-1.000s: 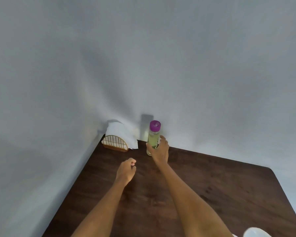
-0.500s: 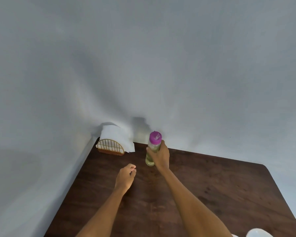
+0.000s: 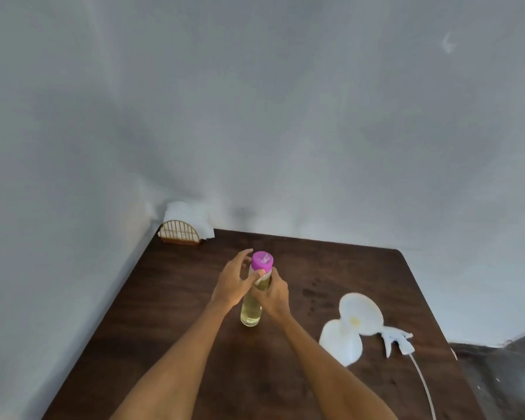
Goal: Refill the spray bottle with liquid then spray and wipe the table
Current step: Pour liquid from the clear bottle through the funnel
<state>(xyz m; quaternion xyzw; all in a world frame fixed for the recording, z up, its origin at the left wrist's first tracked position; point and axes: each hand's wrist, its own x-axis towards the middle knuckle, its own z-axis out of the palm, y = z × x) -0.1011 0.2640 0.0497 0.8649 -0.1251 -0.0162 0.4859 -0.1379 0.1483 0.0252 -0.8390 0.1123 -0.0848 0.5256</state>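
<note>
A clear bottle of pale yellow liquid (image 3: 251,310) with a purple cap (image 3: 262,259) stands upright on the dark wooden table (image 3: 170,298). My right hand (image 3: 273,295) grips its body from the right. My left hand (image 3: 232,281) is at the bottle's neck, thumb touching just under the cap, fingers extended beside the cap. To the right stands the white spray bottle (image 3: 341,344) with a white funnel (image 3: 359,316) by its top. Its detached spray head (image 3: 397,341) lies on the table with its tube (image 3: 422,383) trailing toward me.
A gold wire napkin holder with white napkins (image 3: 181,233) sits in the table's far left corner against the grey wall. Dark wet spots (image 3: 315,294) mark the table between the two bottles. A dark surface shows past the table's right edge.
My right hand has carried the bottle from the back corner to the middle of the table. My left hand rose from the table to the bottle's neck. The view dropped, showing the spray bottle.
</note>
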